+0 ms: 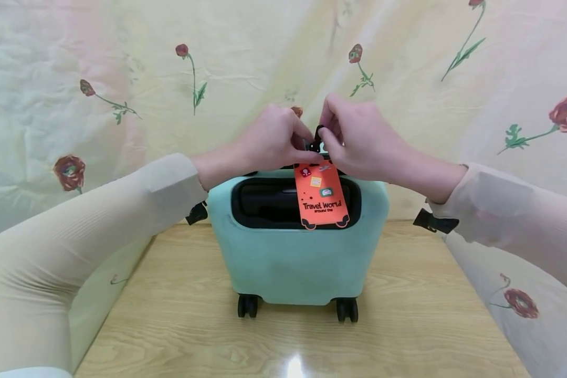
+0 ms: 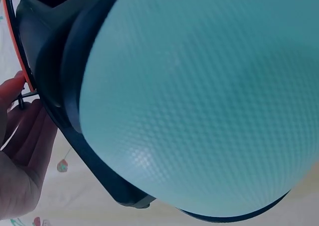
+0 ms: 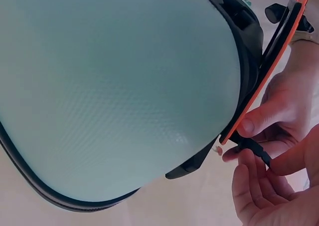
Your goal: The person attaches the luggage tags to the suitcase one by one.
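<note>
An orange luggage tag (image 1: 322, 194) printed "Travel World" hangs over the black recessed panel of a mint-green suitcase (image 1: 295, 262). My left hand (image 1: 275, 137) holds the tag's upper end, its thumb along the top edge. My right hand (image 1: 363, 135) pinches the tag's black strap (image 1: 318, 137) between thumb and fingers, just right of the left hand. In the right wrist view the strap (image 3: 255, 148) runs from the tag's end into the right fingers, and the tag (image 3: 271, 81) appears edge-on. The left wrist view shows the left hand (image 2: 22, 151) beside the suitcase's black trim.
The suitcase stands upright on black wheels (image 1: 347, 310) on a light wooden table (image 1: 179, 325). Behind it hangs a pale cloth (image 1: 245, 58) with red flowers. Black straps (image 1: 436, 221) hang from both sleeves' cuffs.
</note>
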### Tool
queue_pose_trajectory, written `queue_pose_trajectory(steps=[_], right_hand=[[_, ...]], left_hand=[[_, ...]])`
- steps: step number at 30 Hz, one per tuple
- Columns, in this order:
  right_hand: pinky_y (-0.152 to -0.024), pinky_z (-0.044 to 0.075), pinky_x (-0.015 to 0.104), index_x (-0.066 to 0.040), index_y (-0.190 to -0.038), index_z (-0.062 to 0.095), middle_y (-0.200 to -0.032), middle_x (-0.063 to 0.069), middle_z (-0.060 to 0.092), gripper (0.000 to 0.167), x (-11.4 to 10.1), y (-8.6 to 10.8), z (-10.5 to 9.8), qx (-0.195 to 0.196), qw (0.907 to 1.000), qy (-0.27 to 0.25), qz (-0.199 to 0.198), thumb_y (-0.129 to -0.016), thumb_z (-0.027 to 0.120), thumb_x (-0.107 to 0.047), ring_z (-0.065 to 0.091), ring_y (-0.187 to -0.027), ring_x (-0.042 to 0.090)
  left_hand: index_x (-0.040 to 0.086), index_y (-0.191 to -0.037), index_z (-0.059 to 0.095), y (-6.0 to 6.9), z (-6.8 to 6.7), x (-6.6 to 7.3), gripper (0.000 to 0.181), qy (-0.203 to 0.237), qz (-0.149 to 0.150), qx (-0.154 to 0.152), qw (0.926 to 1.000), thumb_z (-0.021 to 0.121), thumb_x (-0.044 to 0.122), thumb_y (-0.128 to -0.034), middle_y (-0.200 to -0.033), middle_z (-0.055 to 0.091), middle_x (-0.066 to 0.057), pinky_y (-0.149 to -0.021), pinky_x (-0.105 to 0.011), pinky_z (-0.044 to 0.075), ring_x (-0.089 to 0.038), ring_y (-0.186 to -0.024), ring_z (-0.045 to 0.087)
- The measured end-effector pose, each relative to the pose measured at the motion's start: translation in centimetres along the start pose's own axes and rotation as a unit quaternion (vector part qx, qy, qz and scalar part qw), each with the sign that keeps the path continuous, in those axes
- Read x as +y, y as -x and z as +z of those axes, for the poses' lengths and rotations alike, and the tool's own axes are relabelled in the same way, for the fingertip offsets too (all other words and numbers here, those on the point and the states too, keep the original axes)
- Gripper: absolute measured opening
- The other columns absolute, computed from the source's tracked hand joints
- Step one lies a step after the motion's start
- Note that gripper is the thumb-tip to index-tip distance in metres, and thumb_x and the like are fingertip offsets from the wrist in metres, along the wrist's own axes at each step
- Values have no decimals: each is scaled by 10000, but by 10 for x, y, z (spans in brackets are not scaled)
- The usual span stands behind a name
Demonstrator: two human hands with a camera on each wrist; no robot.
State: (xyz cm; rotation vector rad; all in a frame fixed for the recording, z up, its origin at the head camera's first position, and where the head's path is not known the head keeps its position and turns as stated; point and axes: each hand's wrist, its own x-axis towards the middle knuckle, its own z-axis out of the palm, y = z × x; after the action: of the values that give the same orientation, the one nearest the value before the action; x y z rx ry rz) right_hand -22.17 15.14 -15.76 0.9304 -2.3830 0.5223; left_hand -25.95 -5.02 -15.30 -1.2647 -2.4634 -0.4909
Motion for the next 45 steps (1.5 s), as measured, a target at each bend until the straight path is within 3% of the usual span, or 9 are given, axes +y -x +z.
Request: queue_pose_trajectory(steps=[5,13,16,20,25,30,34,37,45], right_hand=[[-689,510,323,-14,-979,547,-892,125,770,57,0,2,-2,-4,9994,-216,267,-1017,512,-38,710,-756,216],[-705,489,249,-25,-1007,558,-902,105,787,57,2,1,-4,33,9986,-413,319,-1030,516,-57,726,-785,188],[-728,488,221,-29,-1020,571,-918,98,793,53,4,0,-4,40,9985,-458,298,-1031,533,-64,741,-808,186],[-752,477,204,-39,-1006,577,-939,89,804,45,4,0,-3,63,9981,-533,311,-1026,555,-73,770,-847,192],[-711,453,190,-38,-992,563,-911,81,805,42,5,-1,-3,74,9970,-714,281,-1029,550,-55,752,-789,125],[-716,472,172,-62,-999,553,-904,98,791,57,7,1,-2,113,9944,-951,446,-1038,528,-29,665,-725,-60],[-718,471,178,-82,-998,557,-904,98,785,82,7,2,-3,190,9941,-958,470,-1037,517,-23,662,-720,-48],[-709,467,174,-77,-1006,562,-904,98,773,64,8,2,-2,250,9935,-1008,458,-1029,538,-21,665,-722,-15],[-815,566,119,-3,-1110,527,-923,125,697,89,11,3,5,240,9817,-1867,287,-1028,552,20,705,-757,24]], left_hand=[[132,-953,874,-1,2,-1,189,123,-70,-42,9999,885,310,-889,-713,782,-48,-813,-226,399,-108,-659,718],[112,-929,858,0,4,-4,165,657,-177,-70,9977,892,266,-879,-780,806,-53,-785,-193,508,-112,-713,757],[93,-1019,858,2,4,-5,171,1234,-491,-112,9911,877,201,-888,-865,827,-72,-800,-221,601,-128,-782,788],[81,-1064,856,5,4,-5,181,1777,-885,-5,9801,863,153,-898,-906,832,-84,-764,-222,610,-128,-816,789],[135,-943,871,6,4,-4,81,1527,-937,58,9838,873,201,-898,-840,819,-32,-683,-203,558,-77,-776,749],[176,-990,883,4,5,-3,140,1252,-1162,-92,9853,879,278,-894,-892,839,12,-705,-224,554,-49,-802,747],[171,-1025,878,3,6,-4,183,1314,-1380,-210,9815,874,300,-896,-912,842,11,-735,-234,554,-56,-814,740],[145,-1062,869,3,8,-6,215,1646,-1564,-286,9735,868,287,-900,-942,843,-9,-793,-238,583,-65,-848,759],[110,-1206,805,8,10,-9,341,2593,-2293,-610,9362,867,252,-902,-1068,830,-47,-901,-270,613,-104,-987,774]])
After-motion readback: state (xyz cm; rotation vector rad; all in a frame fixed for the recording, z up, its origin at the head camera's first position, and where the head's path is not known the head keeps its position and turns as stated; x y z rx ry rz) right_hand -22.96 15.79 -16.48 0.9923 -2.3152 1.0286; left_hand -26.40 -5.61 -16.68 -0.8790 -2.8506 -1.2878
